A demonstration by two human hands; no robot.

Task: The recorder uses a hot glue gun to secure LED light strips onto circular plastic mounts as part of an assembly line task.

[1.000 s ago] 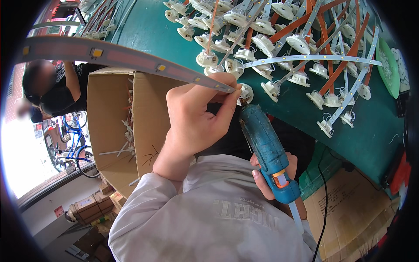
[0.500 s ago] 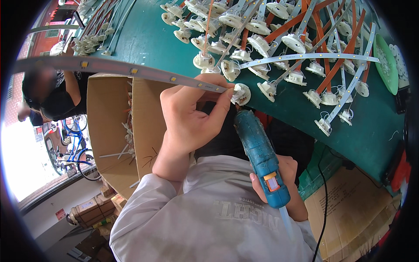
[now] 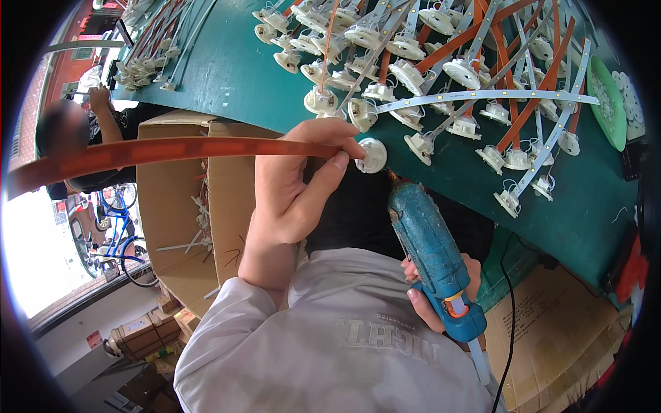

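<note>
Between thumb and forefinger, my left hand (image 3: 292, 182) pinches the end of an LED strip (image 3: 200, 146), whose red-orange backing faces up. A round white base (image 3: 372, 156) sits at that end, just beyond my fingertips. My right hand (image 3: 425, 308) is wrapped round the handle of a blue hot glue gun (image 3: 428, 237). The gun's nozzle points up toward the white base, a small gap away from it. A pale glue stick (image 3: 478, 361) sticks out of its rear. Most of my right hand is hidden behind the gun.
Many finished-looking strips with white bases (image 3: 463, 126) lie heaped on the green table (image 3: 578, 220). A green dish (image 3: 604, 103) stands at the right. An open cardboard box (image 3: 169, 179) is on the left, with a person (image 3: 103, 138) beyond. A black cord (image 3: 509, 303) hangs at the right.
The strip has turned over from its LED side to its red-orange backing. My left hand moved slightly left with the base, and the glue gun drew back to the right and down.
</note>
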